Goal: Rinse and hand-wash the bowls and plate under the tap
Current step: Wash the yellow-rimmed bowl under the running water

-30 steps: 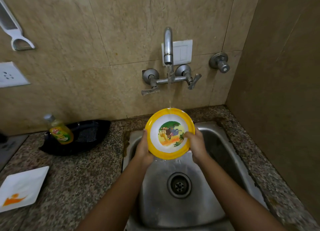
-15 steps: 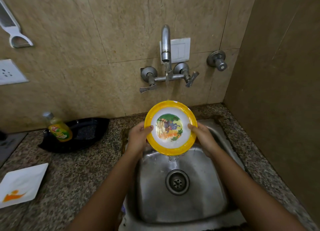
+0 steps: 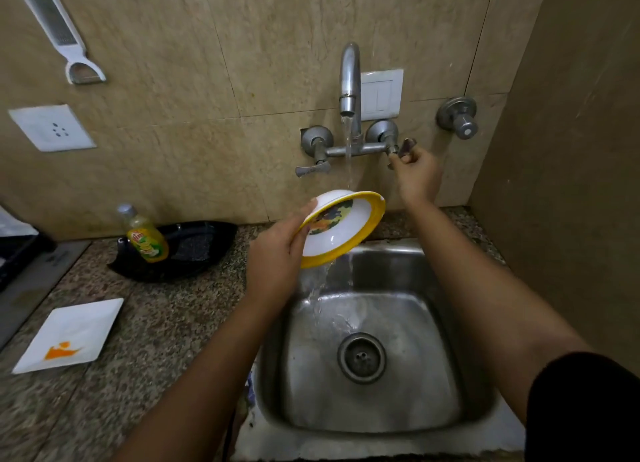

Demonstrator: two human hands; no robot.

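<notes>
Left hand (image 3: 277, 254), forearm raised over the steel sink (image 3: 398, 409), grips the yellow-rimmed white plastic bowl (image 3: 341, 233) alone, fingers curled on its left edge. The bowl is tilted, and water drains off its rim below the grip. Right hand (image 3: 417, 172), arm extended, pinches the steel tap lever (image 3: 405, 146), up and right of that grip. Half a second earlier both hands held the bowl upright.

one wide-angle camera worn on my head, looking forward and down, close over the sink (image 3: 398, 409), facing the tiled wall (image 3: 242, 81) and tap (image 3: 349, 77), counter (image 3: 166, 323) on my left
</notes>
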